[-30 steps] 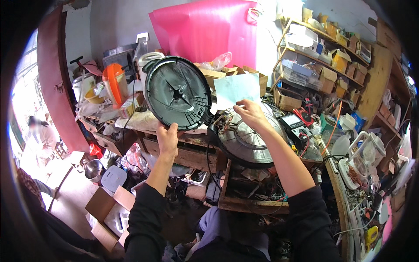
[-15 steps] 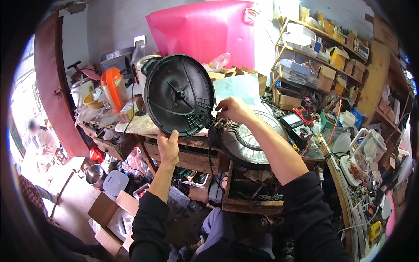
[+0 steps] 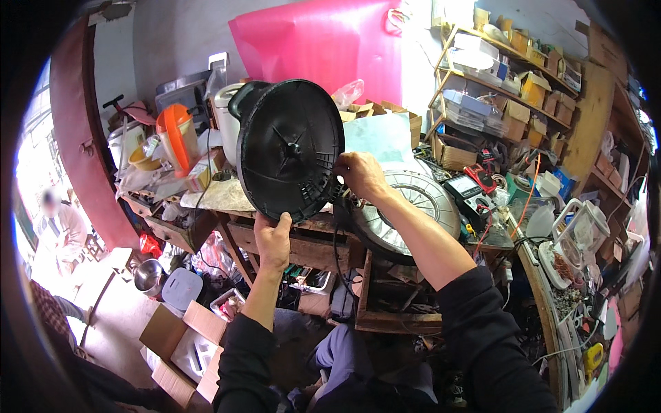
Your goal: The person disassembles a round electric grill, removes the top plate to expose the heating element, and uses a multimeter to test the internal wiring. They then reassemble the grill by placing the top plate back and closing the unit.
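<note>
A round black plastic cover [image 3: 274,172] stands tilted up, its ribbed and vented inner side toward me. My left hand [image 3: 273,242] is closed on its lower rim, thumb in front. My right hand [image 3: 363,176] is at the cover's right edge, fingers pinched together beside the wires; what they hold is too small to make out. Below that hand lies a round silver metal part [image 3: 428,196] with a dark rim, partly hidden by my right forearm. Wires run between it and the cover, and a black cable [image 3: 335,242] hangs down from there.
On the bench, a meter with a screen [image 3: 463,186] and red tools lie to the right. An orange-and-white container [image 3: 177,138] stands left. An open wooden drawer [image 3: 396,320] is below, an open cardboard box [image 3: 182,347] on the floor. A person [image 3: 62,224] sits far left.
The black cover has turned more edge-on and shifted slightly right, my left hand moving with it. My right hand stays by its right edge, its fingers slightly shifted.
</note>
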The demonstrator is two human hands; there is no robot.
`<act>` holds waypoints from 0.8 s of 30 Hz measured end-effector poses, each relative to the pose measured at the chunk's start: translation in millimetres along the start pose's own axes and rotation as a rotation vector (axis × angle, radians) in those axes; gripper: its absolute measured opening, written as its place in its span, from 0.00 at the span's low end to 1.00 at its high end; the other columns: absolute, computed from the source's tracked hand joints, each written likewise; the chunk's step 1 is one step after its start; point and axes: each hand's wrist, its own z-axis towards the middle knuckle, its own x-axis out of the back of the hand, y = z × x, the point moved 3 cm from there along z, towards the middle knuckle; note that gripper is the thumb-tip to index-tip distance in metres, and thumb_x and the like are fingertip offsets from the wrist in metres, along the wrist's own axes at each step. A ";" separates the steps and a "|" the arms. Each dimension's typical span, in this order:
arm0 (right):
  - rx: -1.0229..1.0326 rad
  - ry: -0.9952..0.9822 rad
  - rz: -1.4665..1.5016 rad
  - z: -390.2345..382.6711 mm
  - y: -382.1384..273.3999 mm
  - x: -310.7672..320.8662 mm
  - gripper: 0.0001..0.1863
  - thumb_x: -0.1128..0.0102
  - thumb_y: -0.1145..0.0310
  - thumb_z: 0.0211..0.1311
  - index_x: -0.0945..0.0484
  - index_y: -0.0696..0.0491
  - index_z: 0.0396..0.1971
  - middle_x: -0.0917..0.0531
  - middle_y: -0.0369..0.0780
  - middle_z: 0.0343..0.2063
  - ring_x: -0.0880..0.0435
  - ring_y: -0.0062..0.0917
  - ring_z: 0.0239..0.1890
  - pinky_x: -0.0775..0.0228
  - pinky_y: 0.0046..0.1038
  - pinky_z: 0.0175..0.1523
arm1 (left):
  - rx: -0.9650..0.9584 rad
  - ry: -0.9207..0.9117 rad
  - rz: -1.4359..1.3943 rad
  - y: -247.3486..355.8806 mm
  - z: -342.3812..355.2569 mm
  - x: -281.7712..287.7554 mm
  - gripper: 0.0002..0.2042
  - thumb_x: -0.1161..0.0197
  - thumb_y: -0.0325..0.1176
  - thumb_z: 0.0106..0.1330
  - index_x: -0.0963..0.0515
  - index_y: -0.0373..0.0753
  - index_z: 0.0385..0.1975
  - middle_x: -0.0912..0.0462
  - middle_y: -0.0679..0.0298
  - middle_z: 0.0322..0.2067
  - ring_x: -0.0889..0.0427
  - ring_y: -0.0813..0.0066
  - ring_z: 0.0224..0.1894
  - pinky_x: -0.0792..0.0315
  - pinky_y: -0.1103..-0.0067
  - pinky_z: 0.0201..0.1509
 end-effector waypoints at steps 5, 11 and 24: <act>-0.036 -0.027 -0.028 4.4 0.5 -11.1 0.08 0.32 0.64 0.61 0.11 0.51 0.35 0.12 0.49 0.30 0.12 0.48 0.38 0.21 0.46 0.45 | 0.005 -0.004 -0.016 -2.5 -3.3 5.0 0.20 0.39 0.17 0.71 0.26 0.34 0.62 0.17 0.67 0.53 0.20 0.83 0.50 0.28 0.83 0.58; -0.056 -0.049 -0.072 6.7 -2.5 -18.8 0.08 0.34 0.65 0.61 0.11 0.50 0.35 0.12 0.49 0.31 0.12 0.48 0.39 0.20 0.45 0.45 | 0.009 0.037 -0.072 1.9 -5.0 7.0 0.20 0.39 0.17 0.70 0.26 0.34 0.61 0.18 0.66 0.53 0.19 0.81 0.49 0.26 0.82 0.57; -0.093 -0.055 0.029 2.4 -6.4 -15.5 0.06 0.33 0.67 0.60 0.11 0.50 0.35 0.11 0.48 0.31 0.12 0.47 0.39 0.21 0.45 0.46 | 0.005 0.019 -0.072 8.3 -6.9 5.3 0.21 0.40 0.14 0.69 0.26 0.33 0.62 0.18 0.63 0.56 0.18 0.75 0.53 0.27 0.77 0.65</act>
